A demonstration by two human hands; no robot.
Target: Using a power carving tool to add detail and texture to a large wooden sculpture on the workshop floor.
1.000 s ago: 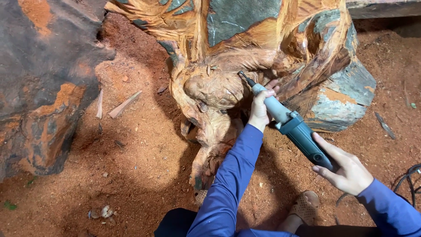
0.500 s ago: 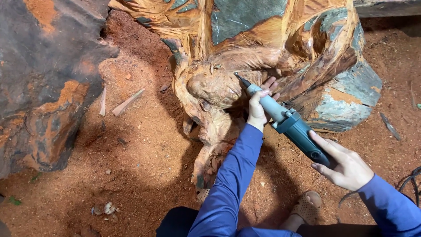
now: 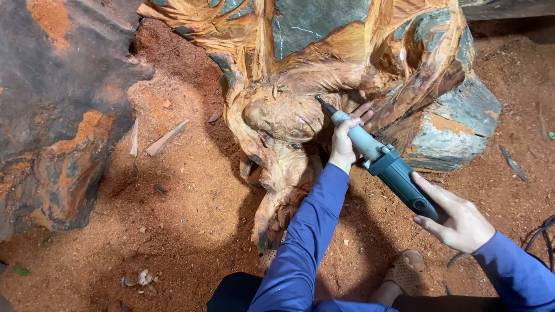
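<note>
The left hand [image 3: 345, 141] is gripping the grinder's [image 3: 381, 162] front neck while the right hand [image 3: 457, 219] is clasping its rear. Its long axis is slanting up-left (bit foremost), the tip touching the carved wood [image 3: 283, 115], nearer the left hand.

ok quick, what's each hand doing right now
Left hand: closed around the front neck of the power carving tool.
Right hand: closed on the tool's rear handle.

Rock [image 3: 58, 115] left of carving [image 3: 300, 110]; grinder [image 3: 384, 164] right of carving
</note>
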